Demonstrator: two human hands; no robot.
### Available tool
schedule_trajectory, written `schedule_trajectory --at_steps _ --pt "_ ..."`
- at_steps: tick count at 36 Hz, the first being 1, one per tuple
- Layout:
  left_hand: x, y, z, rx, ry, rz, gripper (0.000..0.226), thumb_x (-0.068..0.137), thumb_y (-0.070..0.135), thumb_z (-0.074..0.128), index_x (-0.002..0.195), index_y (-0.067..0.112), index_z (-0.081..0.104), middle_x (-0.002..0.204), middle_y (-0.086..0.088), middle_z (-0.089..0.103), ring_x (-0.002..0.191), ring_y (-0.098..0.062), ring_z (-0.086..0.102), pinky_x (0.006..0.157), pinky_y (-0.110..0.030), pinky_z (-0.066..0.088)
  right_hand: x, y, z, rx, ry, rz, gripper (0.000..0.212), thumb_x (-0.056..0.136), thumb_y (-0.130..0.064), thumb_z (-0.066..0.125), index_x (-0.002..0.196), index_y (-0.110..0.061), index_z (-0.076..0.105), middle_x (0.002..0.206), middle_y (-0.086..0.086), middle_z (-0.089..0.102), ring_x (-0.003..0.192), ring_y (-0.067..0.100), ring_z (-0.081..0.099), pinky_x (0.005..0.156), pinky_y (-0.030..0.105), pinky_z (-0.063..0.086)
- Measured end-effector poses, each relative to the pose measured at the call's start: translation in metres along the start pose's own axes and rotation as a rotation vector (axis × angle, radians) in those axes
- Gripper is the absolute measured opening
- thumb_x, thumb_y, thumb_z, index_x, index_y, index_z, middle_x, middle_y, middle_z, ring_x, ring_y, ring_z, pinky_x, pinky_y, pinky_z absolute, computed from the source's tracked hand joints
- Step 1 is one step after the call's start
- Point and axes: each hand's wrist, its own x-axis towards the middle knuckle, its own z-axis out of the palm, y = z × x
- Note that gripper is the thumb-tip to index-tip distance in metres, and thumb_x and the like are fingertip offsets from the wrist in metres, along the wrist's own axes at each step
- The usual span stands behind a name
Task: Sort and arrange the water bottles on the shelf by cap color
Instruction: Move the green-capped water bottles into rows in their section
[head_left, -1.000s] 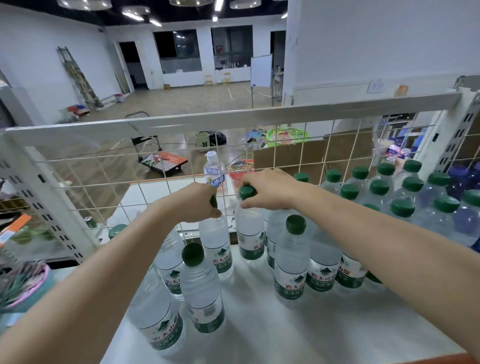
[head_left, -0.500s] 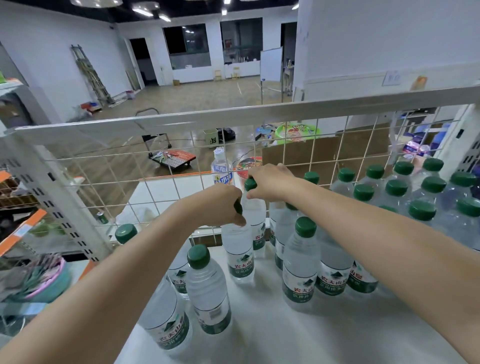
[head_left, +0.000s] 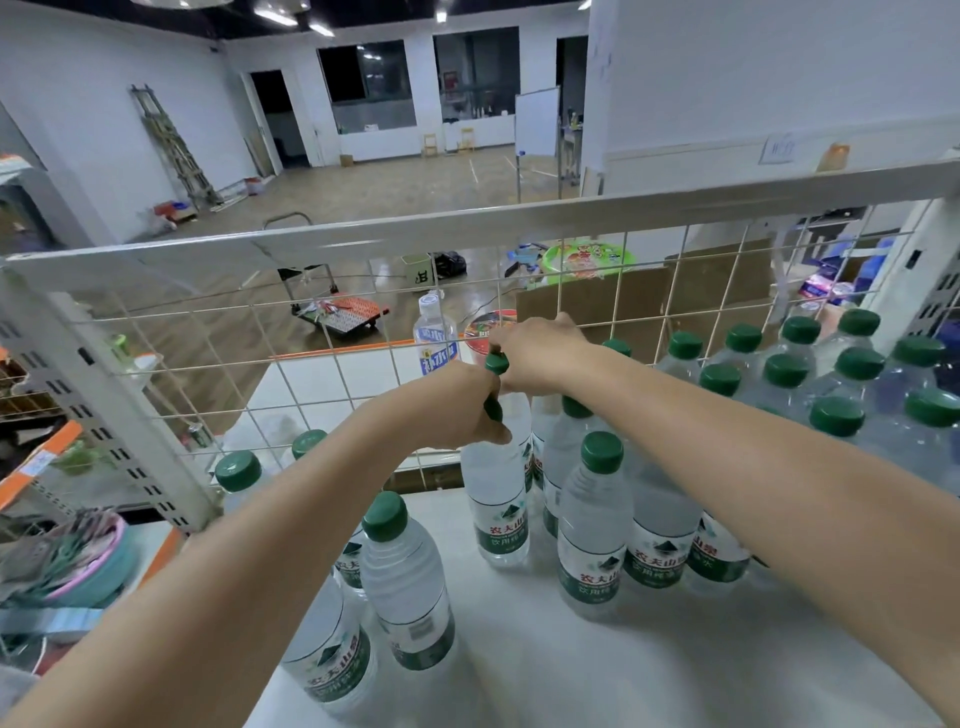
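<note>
Several clear water bottles with green caps stand on the white shelf. My left hand grips the green cap and neck of one upright bottle near the wire back. My right hand holds the green cap of a second bottle just behind it, its body mostly hidden. The two hands touch. A packed group of green-capped bottles fills the right side. A looser bunch stands at the front left. One green-capped bottle stands in front of my right forearm.
A white wire grid panel with a top rail closes the shelf's back. Behind it stand a blue-labelled bottle and a red bowl. Blue-tinted bottles sit at the far right. A perforated upright and a lower shelf are at left.
Both hands have carried their bottles toward the right and closer together, so they now touch near the wire back. The left-hand bottle stands beside the right-hand one.
</note>
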Motion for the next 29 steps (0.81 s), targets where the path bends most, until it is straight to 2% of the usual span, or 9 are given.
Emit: schedule_trajectory --at_steps 4,8,14,16,18,21,23,26,29 --pt "0.004 0.005 0.001 -0.016 0.01 0.024 0.042 0.09 0.029 0.064 0.126 0.01 0.055 0.085 -0.002 0.057 0.058 -0.01 0.046 0.066 -0.026 0.042 -0.002 0.003 -0.002 -0.015 0.038 -0.03 0.025 0.094 -0.03 0.054 0.118 -0.024 0.055 0.113 0.002 0.062 0.107 0.026 0.054 0.095 0.043 0.032" --pt "0.009 0.008 0.004 -0.005 0.039 -0.011 0.036 0.09 0.032 0.063 0.115 0.007 0.059 0.079 0.0 0.053 0.062 -0.015 0.048 0.066 -0.028 0.043 -0.01 0.009 -0.004 0.049 0.064 -0.047 0.03 0.094 -0.026 0.054 0.124 -0.028 0.056 0.116 0.001 0.062 0.107 0.025 0.054 0.093 0.041 0.035" --pt "0.016 0.015 0.005 -0.005 0.072 -0.05 0.034 0.089 0.035 0.063 0.109 0.007 0.059 0.067 0.004 0.053 0.053 -0.011 0.048 0.064 -0.029 0.045 -0.014 0.016 -0.001 0.087 0.036 -0.077 0.043 0.092 -0.018 0.055 0.133 -0.032 0.052 0.126 0.004 0.06 0.117 0.028 0.05 0.094 0.043 0.037" --pt "0.018 0.016 0.007 -0.012 0.072 -0.071 0.038 0.088 0.035 0.063 0.11 0.005 0.057 0.072 -0.001 0.061 0.051 -0.015 0.053 0.063 -0.031 0.049 -0.014 0.018 0.0 0.094 0.034 -0.079 0.046 0.091 -0.017 0.053 0.133 -0.033 0.052 0.126 0.006 0.06 0.118 0.03 0.05 0.094 0.044 0.04" --pt "0.019 0.018 0.008 -0.02 0.05 -0.098 0.044 0.088 0.035 0.063 0.116 0.004 0.05 0.086 -0.008 0.068 0.055 -0.022 0.059 0.066 -0.035 0.055 -0.014 0.019 0.002 0.099 0.035 -0.086 0.047 0.09 -0.015 0.051 0.133 -0.034 0.053 0.126 0.006 0.061 0.117 0.03 0.051 0.092 0.044 0.043" --pt "0.019 0.022 0.007 0.037 0.001 -0.133 0.049 0.089 0.036 0.061 0.122 0.004 0.047 0.099 -0.012 0.069 0.068 -0.027 0.061 0.078 -0.04 0.056 -0.015 0.02 0.004 0.103 0.044 -0.093 0.047 0.089 -0.013 0.05 0.131 -0.033 0.054 0.126 0.006 0.061 0.115 0.03 0.052 0.09 0.044 0.045" --pt "0.018 0.023 0.007 0.04 0.004 -0.119 0.046 0.089 0.036 0.061 0.121 0.005 0.051 0.104 -0.011 0.067 0.073 -0.026 0.058 0.076 -0.036 0.053 -0.015 0.02 0.004 0.097 0.053 -0.099 0.043 0.089 -0.014 0.05 0.129 -0.03 0.056 0.126 0.005 0.061 0.114 0.03 0.053 0.089 0.043 0.044" --pt "0.013 0.021 0.008 -0.009 0.025 -0.1 0.04 0.088 0.031 0.064 0.116 0.004 0.054 0.104 -0.011 0.065 0.072 -0.024 0.053 0.067 -0.031 0.045 -0.017 0.019 0.005 0.088 0.062 -0.112 0.041 0.09 -0.015 0.05 0.128 -0.028 0.057 0.127 0.003 0.061 0.115 0.029 0.053 0.091 0.043 0.041" --pt "0.009 0.021 0.007 -0.031 0.039 -0.092 0.039 0.087 0.028 0.066 0.113 0.003 0.054 0.096 -0.01 0.061 0.073 -0.023 0.051 0.066 -0.03 0.043 -0.018 0.02 0.006 0.085 0.071 -0.121 0.042 0.092 -0.017 0.048 0.132 -0.029 0.054 0.131 0.002 0.06 0.119 0.029 0.051 0.094 0.045 0.039"
